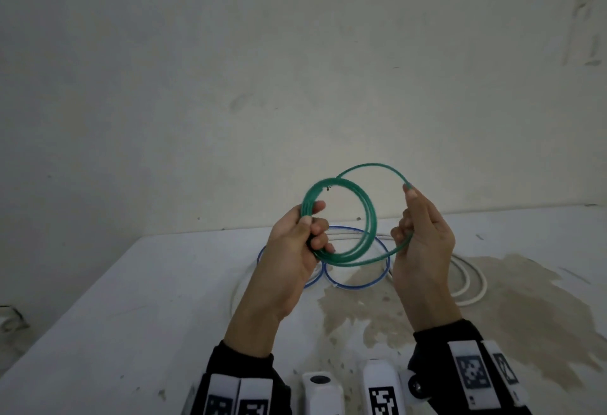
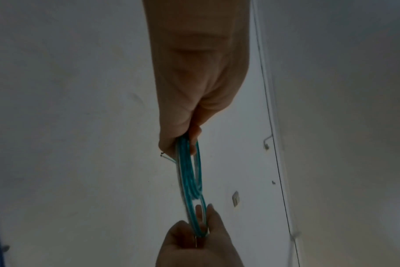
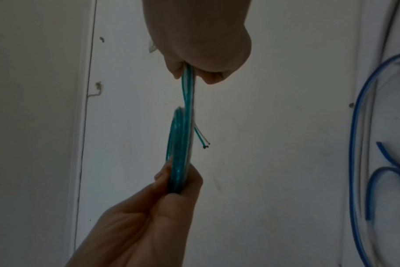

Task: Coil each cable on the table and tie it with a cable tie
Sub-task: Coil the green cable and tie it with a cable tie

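A green cable (image 1: 368,211) is held up in the air above the table in several loops. My left hand (image 1: 305,234) grips the bundled loops at their left side, thumb on top. My right hand (image 1: 417,227) holds the outermost, wider loop, which runs through its curled fingers up to the fingertip at the top right. In the left wrist view the green cable (image 2: 189,173) runs edge-on from my left hand (image 2: 185,140) to my right hand (image 2: 201,234). The right wrist view shows the green cable (image 3: 183,126) with its bare end sticking out to the right.
A blue cable (image 1: 358,283) lies in loops on the white table (image 1: 131,299) beneath my hands. A thick white cable (image 1: 469,283) curls to its right. A brownish stain (image 1: 492,299) spreads over the table's right half. A grey wall stands behind.
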